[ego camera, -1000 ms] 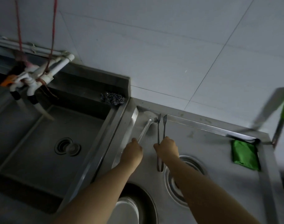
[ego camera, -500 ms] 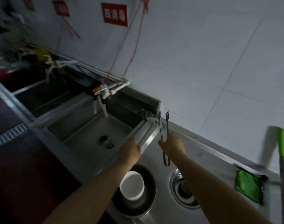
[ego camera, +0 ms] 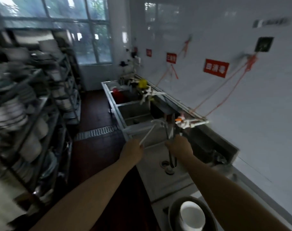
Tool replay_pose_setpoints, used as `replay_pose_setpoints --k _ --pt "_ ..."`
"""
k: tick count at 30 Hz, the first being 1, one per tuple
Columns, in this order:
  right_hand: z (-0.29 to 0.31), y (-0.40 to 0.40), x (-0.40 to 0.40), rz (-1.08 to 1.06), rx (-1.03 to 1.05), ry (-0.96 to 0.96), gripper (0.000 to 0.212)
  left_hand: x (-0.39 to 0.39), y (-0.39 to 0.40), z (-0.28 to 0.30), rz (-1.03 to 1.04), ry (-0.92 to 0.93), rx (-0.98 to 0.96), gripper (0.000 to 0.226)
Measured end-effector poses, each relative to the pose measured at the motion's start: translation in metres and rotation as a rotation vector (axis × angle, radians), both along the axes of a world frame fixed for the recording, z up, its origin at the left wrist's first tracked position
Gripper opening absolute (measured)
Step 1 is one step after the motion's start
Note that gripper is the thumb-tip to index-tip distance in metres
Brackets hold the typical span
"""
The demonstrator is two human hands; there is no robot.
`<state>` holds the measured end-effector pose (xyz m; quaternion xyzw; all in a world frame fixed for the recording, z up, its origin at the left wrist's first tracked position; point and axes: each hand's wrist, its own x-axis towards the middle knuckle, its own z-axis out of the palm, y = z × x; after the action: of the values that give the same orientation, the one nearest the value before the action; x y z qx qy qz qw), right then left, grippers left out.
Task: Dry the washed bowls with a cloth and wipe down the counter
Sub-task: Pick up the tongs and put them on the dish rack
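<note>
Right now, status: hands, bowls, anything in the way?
Left hand grips a ladle; right hand grips tongs. White bowl sits untouched in a dark basin, bottom of view. No cloth in hand. Nothing blocks the bowl.

Dim kitchen, daylight from window (ego camera: 92,30), heavy motion blur, wide-angle warping

White bowl (ego camera: 192,216), red wall signs (ego camera: 216,68), dark-red floor (ego camera: 95,112)

A white bowl (ego camera: 192,216) sits upright inside a larger dark metal basin (ego camera: 173,212), on the steel counter (ego camera: 160,212) beside the sink (ego camera: 158,172).
</note>
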<state>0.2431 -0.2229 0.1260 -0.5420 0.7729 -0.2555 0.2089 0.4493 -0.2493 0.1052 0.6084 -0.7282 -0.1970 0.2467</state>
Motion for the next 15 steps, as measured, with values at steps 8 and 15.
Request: replay_pose_setpoints --k 8,15 --pt "0.064 -0.076 0.179 0.265 -0.090 0.049 0.045 0.190 -0.019 0.075 0.305 -0.037 -0.156 0.019" --pt "0.125 -0.133 0.326 0.452 -0.214 0.134 0.050 0.343 -0.039 0.141 0.466 -0.079 -0.199 0.021"
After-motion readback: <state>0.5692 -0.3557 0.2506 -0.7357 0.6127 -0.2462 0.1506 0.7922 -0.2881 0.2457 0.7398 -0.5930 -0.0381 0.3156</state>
